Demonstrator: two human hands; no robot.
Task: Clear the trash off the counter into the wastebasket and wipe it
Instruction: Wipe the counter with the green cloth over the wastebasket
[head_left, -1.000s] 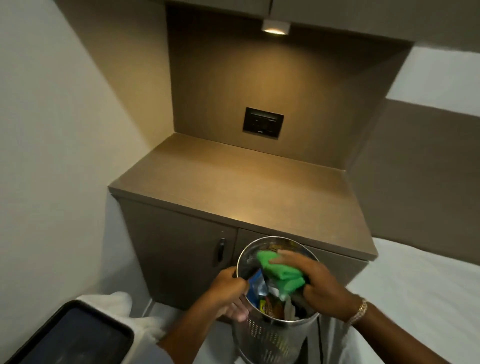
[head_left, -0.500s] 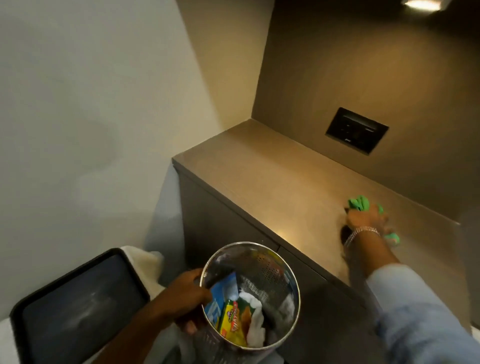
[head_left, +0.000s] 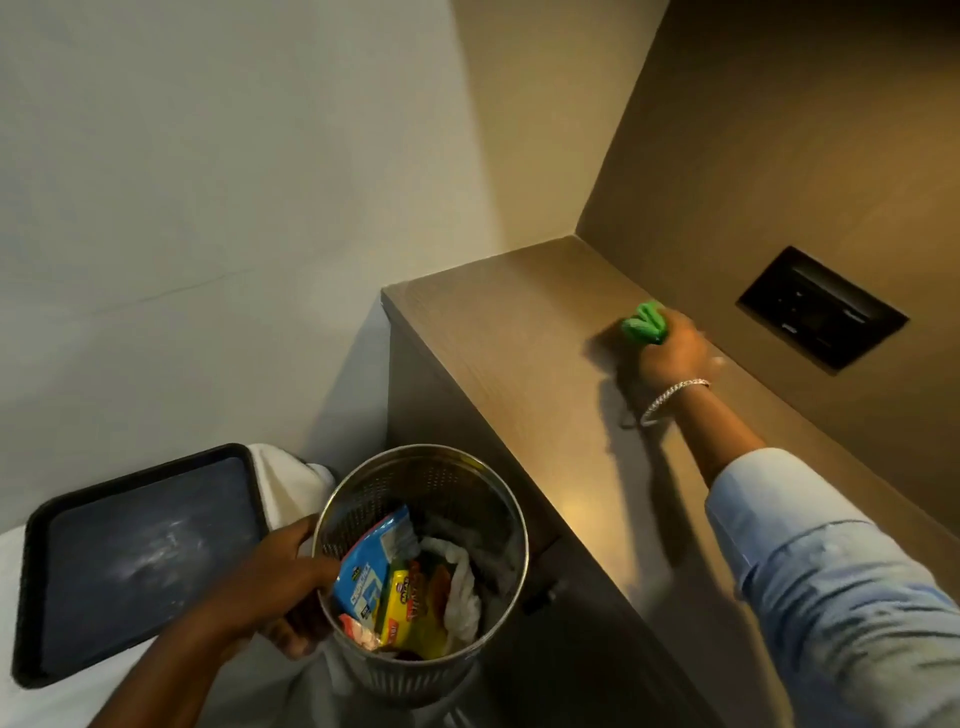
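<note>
- Right now, right hand (head_left: 672, 348) is closed around a bunched green cloth (head_left: 644, 323) and pressing it flat to the counter (head_left: 519, 338), upper right of the frame. Fingers are blurred; cloth sticks out on the hand's left side.
- Silver bracelet (head_left: 672, 397) on that wrist; light blue sleeve (head_left: 831, 571) runs off the lower right corner.
- Cloth sits close to the brown back panel, just left of the black socket plate (head_left: 821, 309) set into that panel.
- Counter surface around the hand is bare brown wood grain, with a bright light patch nearer the front edge.
- Left hand (head_left: 283, 582), lower centre, grips the rim of the wastebasket (head_left: 467, 478): thumb hooked inside the rim, fingers wrapped on the outside wall.
- Wastebasket is perforated metal, round, held upright just in front of the counter's front edge, below counter level.
- Inside it: blue snack packet (head_left: 371, 564), yellow wrapper (head_left: 410, 608), crumpled white paper (head_left: 462, 582), and a small red-and-white scrap (head_left: 358, 631) low down.
- Black tray (head_left: 140, 551), rectangular, lies at lower left on a white surface, beside the left hand but not touching the basket.
- White towel (head_left: 288, 480) bunched between the tray's right corner and the basket.
- Plain white wall (head_left: 208, 182) fills the upper left.
</note>
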